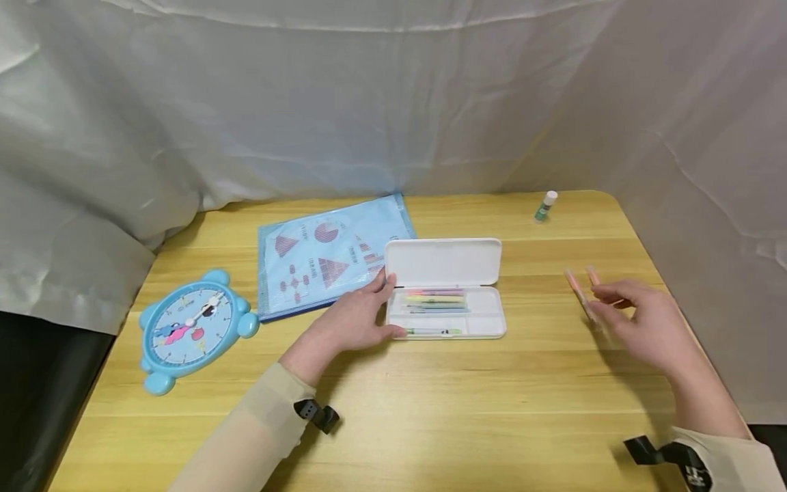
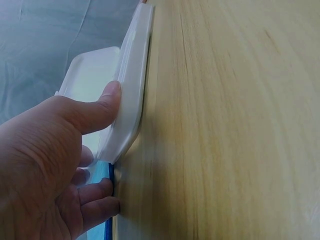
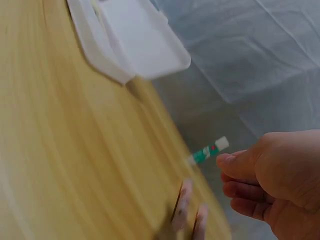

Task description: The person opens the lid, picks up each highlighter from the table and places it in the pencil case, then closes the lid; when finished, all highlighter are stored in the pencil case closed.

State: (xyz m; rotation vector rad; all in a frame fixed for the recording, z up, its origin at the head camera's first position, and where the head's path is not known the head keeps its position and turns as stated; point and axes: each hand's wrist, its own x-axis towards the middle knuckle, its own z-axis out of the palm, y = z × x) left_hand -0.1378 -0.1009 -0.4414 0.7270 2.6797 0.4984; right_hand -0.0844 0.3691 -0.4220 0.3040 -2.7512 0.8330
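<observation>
A white pencil case (image 1: 486, 324) lies with its lid (image 1: 443, 262) raised and several coloured pens (image 1: 435, 301) inside. My left hand (image 1: 359, 316) grips its left end; in the left wrist view the thumb (image 2: 111, 100) presses the case's near side and some fingers lie beyond it. At the right, two pink pens (image 1: 578, 290) rest on the table. My right hand (image 1: 645, 324) is right above them, fingers loosely bent. In the right wrist view the pens (image 3: 183, 205) show apart from the fingertips, with nothing visible in the hand.
A blue flat packet (image 1: 307, 253) printed with charts lies behind and left of the case. A blue toy clock (image 1: 193, 324) is at the left. A glue stick (image 1: 545, 206) stands near the back right of the wooden table (image 1: 467, 424). Grey cloth (image 1: 393, 102) hangs behind.
</observation>
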